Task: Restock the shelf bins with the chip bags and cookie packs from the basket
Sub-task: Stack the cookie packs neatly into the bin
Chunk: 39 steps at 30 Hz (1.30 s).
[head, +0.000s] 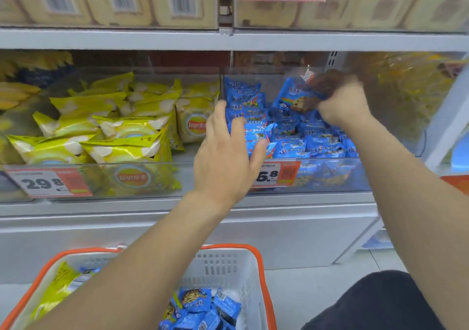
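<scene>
- Head view: the right hand [337, 99] is closed on a blue cookie pack [294, 96] and holds it over the pile in the cookie bin [330, 175], the clear right-hand bin on the middle shelf.
- The left hand [228, 157] is open, fingers spread, resting against the packs at the left side of that bin; it grips nothing.
- The step in hand appears to be stocking cookies: one pack is about to be set down while the other hand steadies the stack.
- The chip bin [101, 180] to the left holds yellow Lay's chip bags [121, 129].
- The basket [228, 266], white with an orange rim, sits below with more blue cookie packs and at least one yellow chip bag inside.
- Next, likely: release the pack into a gap, then reach down to the basket for another.
</scene>
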### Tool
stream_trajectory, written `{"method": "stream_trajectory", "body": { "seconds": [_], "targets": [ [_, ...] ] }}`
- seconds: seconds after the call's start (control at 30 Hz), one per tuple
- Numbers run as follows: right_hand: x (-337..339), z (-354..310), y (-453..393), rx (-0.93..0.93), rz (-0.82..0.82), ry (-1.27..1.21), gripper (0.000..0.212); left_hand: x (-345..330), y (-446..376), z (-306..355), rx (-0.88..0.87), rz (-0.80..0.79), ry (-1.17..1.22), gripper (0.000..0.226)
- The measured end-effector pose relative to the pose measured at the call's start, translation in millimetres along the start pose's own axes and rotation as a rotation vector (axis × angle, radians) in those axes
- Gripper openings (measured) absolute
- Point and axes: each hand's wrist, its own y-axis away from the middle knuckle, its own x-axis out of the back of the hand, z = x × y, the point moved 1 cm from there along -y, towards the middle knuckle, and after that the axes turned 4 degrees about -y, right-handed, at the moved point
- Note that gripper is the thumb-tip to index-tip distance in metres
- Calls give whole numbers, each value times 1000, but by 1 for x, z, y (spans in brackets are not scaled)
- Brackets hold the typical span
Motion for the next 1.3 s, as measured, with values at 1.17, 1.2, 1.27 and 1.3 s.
{"method": "stream_trajectory", "body": {
  "seconds": [1.17,1.2,1.27,1.3],
  "targets": [
    [-48,1,-41,-21,-302,146,71,-6,4,3,2,58,-151,42],
    [-41,-3,-36,-16,-313,203,69,-6,3,3,0,63,-147,42],
    [-30,-6,-24,0,-303,250,57,-4,4,3,-8,60,-125,42],
    [-25,-6,-16,23,-275,244,48,-3,4,3,-9,56,-104,43]
  ]
}}
